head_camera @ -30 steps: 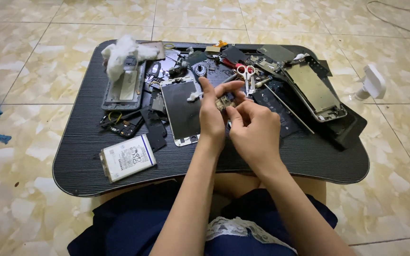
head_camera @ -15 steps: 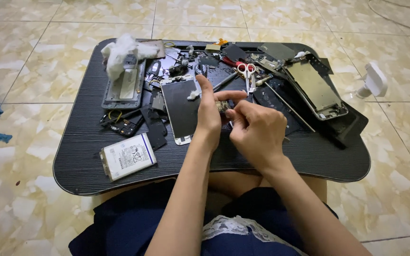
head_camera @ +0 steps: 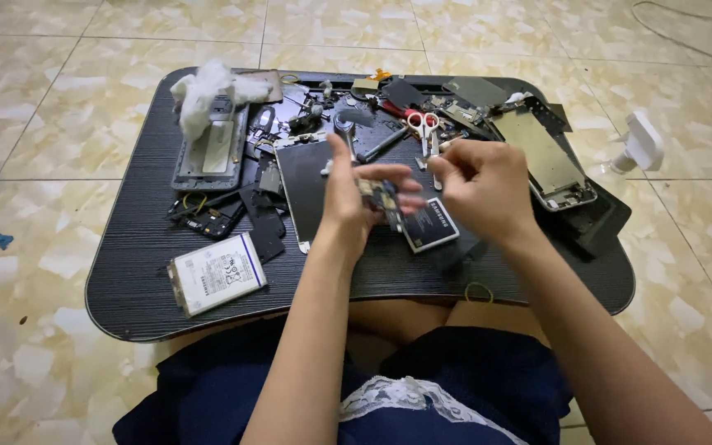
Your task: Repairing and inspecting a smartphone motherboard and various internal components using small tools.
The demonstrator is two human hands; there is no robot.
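Holding a small circuit board [head_camera: 379, 198] in my left hand [head_camera: 348, 198], I have it pinched between thumb and fingers, raised above the middle of the black lap table [head_camera: 142, 272]. My right hand [head_camera: 484, 185] hangs just beside it, its fingers curled together near the thumb; whether anything is between them I cannot tell. The two hands are close but not touching.

Just under the board lies a dark battery [head_camera: 430, 224] flat on the table. Left of my left hand lies a phone screen [head_camera: 302, 185], face down, dark. Further left, near the front edge, a white battery [head_camera: 217, 272] lies at a slant. At the back left a grey phone frame [head_camera: 208, 152] lies with a wad of white tissue [head_camera: 203, 95] on its top end. Behind my hands, red-handled scissors [head_camera: 418, 124] lie among loose parts. To the right, another opened phone [head_camera: 545, 156] lies at an angle on a dark cover. A yellow rubber band [head_camera: 480, 292] sits near the front edge, by my right forearm. A white plug [head_camera: 640, 144] lies on the tiled floor, off the table to the right.
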